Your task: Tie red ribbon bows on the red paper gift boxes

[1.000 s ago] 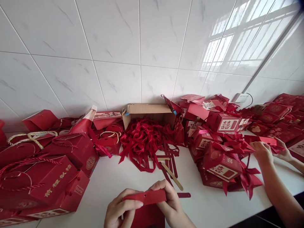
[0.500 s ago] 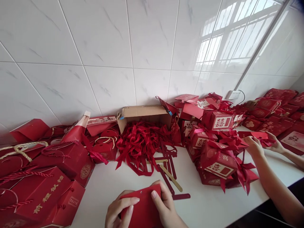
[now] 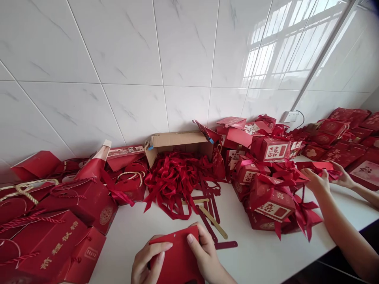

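At the bottom middle, a red paper box (image 3: 177, 260) with a small hole near its top edge is held between both hands; its lower part runs out of view. My left hand (image 3: 149, 258) grips its left side, fingers curled over the front. On the right side, my right hand (image 3: 204, 254) clasps it with the thumb on the front face. Beyond the hands lies a heap of red ribbon (image 3: 174, 177) spilling from a cardboard box (image 3: 180, 139). Dark red and gold handle strips (image 3: 217, 225) lie just past my right hand.
Red gift boxes with rope handles (image 3: 53, 244) crowd the left. Ribbon-tied boxes (image 3: 272, 201) are stacked at right. Further right, another person's hands (image 3: 319, 181) handle a red box with ribbon. A tiled wall (image 3: 133, 106) with a power socket (image 3: 289, 116) stands behind the white table (image 3: 118, 244).
The red box in my hands has tilted slightly, with a dark spot now showing at its bottom edge. The other person's hands have shifted a little on their box. My view has moved slightly.
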A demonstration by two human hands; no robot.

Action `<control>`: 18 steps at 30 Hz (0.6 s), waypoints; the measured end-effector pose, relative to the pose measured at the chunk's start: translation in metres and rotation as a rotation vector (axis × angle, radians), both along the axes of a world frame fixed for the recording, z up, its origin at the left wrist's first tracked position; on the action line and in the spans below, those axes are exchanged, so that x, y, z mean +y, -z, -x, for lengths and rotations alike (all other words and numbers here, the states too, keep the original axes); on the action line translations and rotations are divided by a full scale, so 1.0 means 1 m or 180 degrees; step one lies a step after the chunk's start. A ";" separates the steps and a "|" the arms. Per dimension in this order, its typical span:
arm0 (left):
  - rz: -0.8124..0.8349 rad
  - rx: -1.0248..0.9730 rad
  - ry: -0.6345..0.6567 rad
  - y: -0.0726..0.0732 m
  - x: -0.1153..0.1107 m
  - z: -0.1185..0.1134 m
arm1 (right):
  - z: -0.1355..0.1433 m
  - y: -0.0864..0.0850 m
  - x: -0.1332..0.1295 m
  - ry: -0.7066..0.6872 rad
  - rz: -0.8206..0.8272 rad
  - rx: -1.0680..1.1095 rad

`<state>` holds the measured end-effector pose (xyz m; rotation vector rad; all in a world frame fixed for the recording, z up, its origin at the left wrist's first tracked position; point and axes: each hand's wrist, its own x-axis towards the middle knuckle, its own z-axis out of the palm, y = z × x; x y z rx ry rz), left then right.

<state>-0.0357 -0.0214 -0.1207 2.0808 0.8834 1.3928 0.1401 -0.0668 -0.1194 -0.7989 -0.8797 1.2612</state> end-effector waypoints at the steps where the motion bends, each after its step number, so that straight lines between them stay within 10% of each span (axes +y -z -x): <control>1: -0.0005 0.0010 -0.0003 0.000 0.000 0.000 | 0.000 0.001 0.000 -0.0016 0.0008 0.0038; 18: 0.0080 -0.0184 0.0012 -0.001 -0.009 -0.002 | -0.015 -0.019 -0.009 -0.0243 0.0038 -0.0629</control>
